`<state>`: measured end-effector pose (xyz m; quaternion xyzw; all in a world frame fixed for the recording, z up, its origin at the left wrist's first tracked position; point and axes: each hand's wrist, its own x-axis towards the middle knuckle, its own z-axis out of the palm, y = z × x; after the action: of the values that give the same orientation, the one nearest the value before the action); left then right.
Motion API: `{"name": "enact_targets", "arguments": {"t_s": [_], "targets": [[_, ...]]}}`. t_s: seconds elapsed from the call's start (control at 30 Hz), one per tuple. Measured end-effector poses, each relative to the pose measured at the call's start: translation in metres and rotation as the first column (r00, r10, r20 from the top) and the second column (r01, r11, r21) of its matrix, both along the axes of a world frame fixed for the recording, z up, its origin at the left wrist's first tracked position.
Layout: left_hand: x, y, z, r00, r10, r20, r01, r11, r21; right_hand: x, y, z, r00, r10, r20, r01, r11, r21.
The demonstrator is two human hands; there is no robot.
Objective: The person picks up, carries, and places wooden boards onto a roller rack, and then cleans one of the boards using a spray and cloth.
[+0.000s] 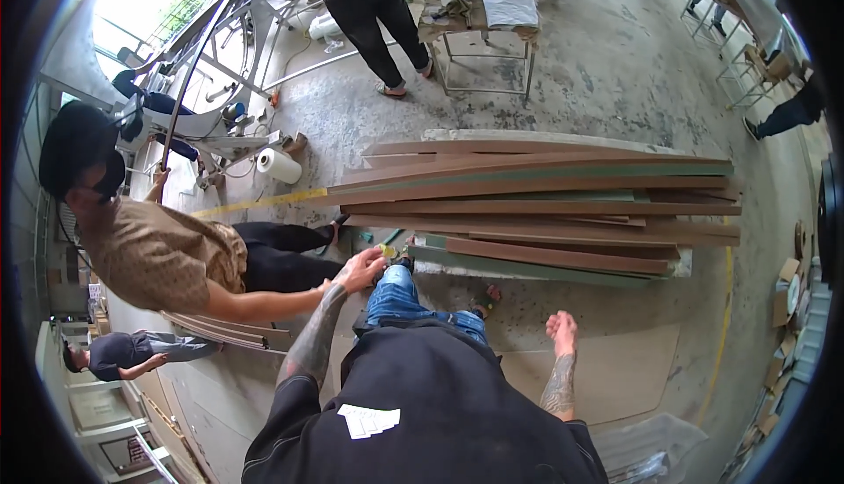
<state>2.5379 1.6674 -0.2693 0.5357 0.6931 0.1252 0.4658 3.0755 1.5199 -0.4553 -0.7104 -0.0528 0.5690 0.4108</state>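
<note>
My left hand (360, 270) is out in front of my left side, fingers bent and drawn together. Just past its fingertips shows a small yellow-green thing (387, 251); whether I hold it or it lies beyond, I cannot make out. A co-worker's bare forearm (264, 300) reaches in from the left and meets my wrist in the picture, with that hand hidden. My right hand (561, 330) hangs in the air at my right, its fingers curled in with nothing seen in them. Ahead of me lies a pile of long brown and green strips (545, 207).
The co-worker in a patterned brown shirt (167, 242) stands close on my left. Beyond the pile are a work table (440, 18), another person in dark trousers (369, 18) and a white roll (279, 166). Cardboard boxes (785, 295) line the right side. A flat brown sheet (615, 370) lies at my right.
</note>
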Motion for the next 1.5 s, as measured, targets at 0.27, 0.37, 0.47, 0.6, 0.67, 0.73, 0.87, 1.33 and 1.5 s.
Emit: {"name": "enact_targets", "arguments": {"t_s": [0.27, 0.37, 0.47, 0.6, 0.67, 0.73, 0.87, 1.33, 1.5], "targets": [[-0.023, 0.291, 0.016, 0.979, -0.197, -0.048, 0.203, 0.954, 0.219, -0.134, -0.119, 0.000, 1.000, -0.012, -0.005, 0.009, 0.931, -0.365], [-0.001, 0.444, -0.054, 0.968, -0.229, 0.100, 0.173, 0.902, 0.395, -0.181, -0.224, -0.007, 0.725, -0.568, -0.390, 0.427, 0.814, -0.393], [0.006, 0.587, -0.126, 0.960, -0.277, -0.035, 0.225, 0.692, 0.685, -0.249, -0.049, -0.031, 0.732, -0.551, -0.401, 0.455, 0.833, -0.314], [0.059, 0.708, -0.200, 0.970, -0.245, -0.005, 0.169, 0.655, 0.736, -0.281, 0.018, 0.003, 0.798, -0.567, -0.202, 0.498, 0.811, -0.308], [0.078, 0.748, -0.223, 0.980, -0.182, -0.077, 0.172, 0.596, 0.784, -0.288, 0.043, 0.013, 0.826, -0.551, -0.116, 0.502, 0.813, -0.295], [0.085, 0.784, -0.239, 0.982, -0.154, -0.110, 0.183, 0.626, 0.758, -0.293, 0.068, 0.011, 0.851, -0.523, -0.047, 0.493, 0.827, -0.270], [0.094, 0.847, -0.236, 0.930, -0.171, -0.326, 0.343, 0.724, 0.599, -0.277, 0.112, 0.007, 0.891, -0.443, 0.104, 0.454, 0.862, -0.226], [0.124, 0.888, -0.169, 0.939, -0.152, 0.310, -0.138, 0.658, 0.740, -0.225, 0.116, 0.011, 0.887, -0.128, 0.444, 0.220, 0.962, -0.163], [0.119, 0.808, -0.022, 0.368, -0.367, 0.855, -0.294, 0.826, 0.481, -0.239, 0.084, 0.035, 0.854, -0.081, 0.514, 0.171, 0.977, -0.129]]}}
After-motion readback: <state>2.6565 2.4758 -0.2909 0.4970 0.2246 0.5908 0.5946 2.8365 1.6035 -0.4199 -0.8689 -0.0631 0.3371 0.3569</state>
